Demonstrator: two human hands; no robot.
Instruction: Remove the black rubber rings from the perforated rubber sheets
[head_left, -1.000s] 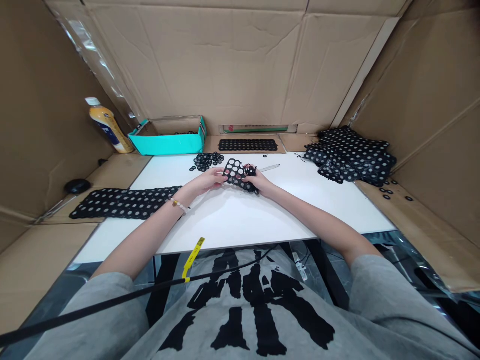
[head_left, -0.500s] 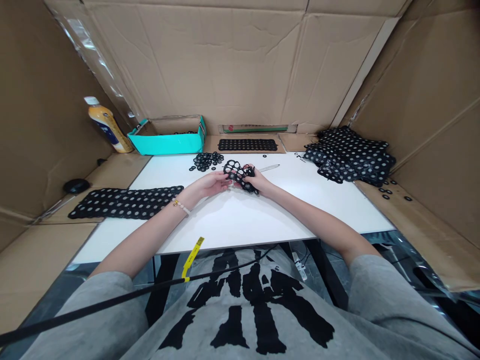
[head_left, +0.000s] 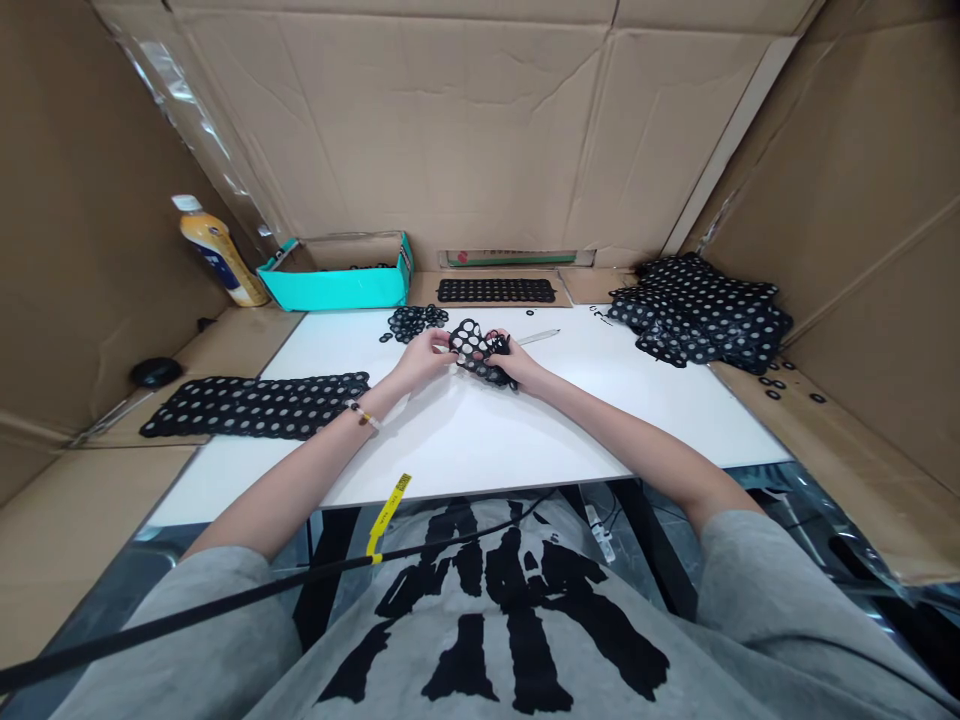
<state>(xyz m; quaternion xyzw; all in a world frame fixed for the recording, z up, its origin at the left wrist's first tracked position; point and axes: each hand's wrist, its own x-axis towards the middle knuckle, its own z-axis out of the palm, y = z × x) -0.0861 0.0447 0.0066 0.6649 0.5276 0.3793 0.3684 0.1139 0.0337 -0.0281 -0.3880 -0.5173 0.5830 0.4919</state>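
Note:
A bunched black mesh of joined rings point(head_left: 471, 345) is held between my hands above the white table. My right hand point(head_left: 517, 362) is closed around its crumpled right end. At its left edge my left hand point(head_left: 429, 358) pinches, the fingertips partly hidden by the mesh. Just behind my left hand lies a heap of loose black rings point(head_left: 412, 321). A pale pen-like stick point(head_left: 541, 336) rests on the table beyond my right hand. By my left forearm lies a flat black ring mesh point(head_left: 251, 405).
A turquoise box point(head_left: 334, 289) with black rings inside stands at the back left, beside an orange drink bottle point(head_left: 220, 255). Another ring mesh strip point(head_left: 496, 290) lies at the back. Stacked meshes point(head_left: 701, 308) fill the right corner. Cardboard walls point(head_left: 390, 130) enclose the table point(head_left: 480, 450).
My left hand has turned over and its fingers have closed in on the mesh's left edge. My right hand keeps its hold in about the same place.

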